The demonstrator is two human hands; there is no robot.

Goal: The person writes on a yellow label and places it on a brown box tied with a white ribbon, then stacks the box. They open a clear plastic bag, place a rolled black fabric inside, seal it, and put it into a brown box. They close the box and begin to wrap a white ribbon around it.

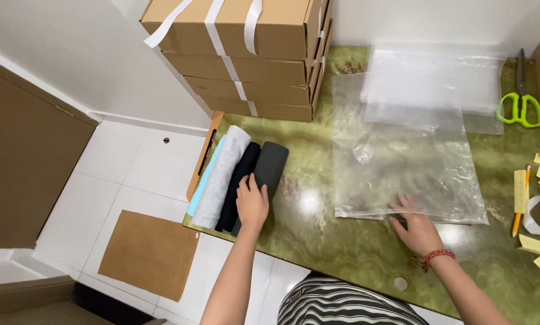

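**2 hands, 2 jobs on a green marble desk**

The left hand [252, 201] lies palm down, fingers loosely spread, on the near end of a dark grey folded cloth [268, 168] at the desk's left edge; it presses rather than grips. That cloth is the rightmost of 4 lying side by side and touching: a black one [238, 180], a light grey one [221, 174] and a pale blue one [202, 186] that overhangs the left edge.

The right hand [415, 227] is open and flat, fingertips resting on the near edge of a large clear plastic bag [408, 162] spread across the middle of the desk [318, 241]. It holds nothing closed in its fingers (a red bead bracelet [432, 257] circles the wrist).

More clear bags [432, 81] are stacked at the far edge, partly overlapping the big bag. At the far left corner stand 4 flat cardboard boxes [252, 60], strapped with white tape. Green-handled scissors [520, 102] lie at the far right corner; yellow paper strips [538, 241] and a pencil [520, 204] sit along the right edge.
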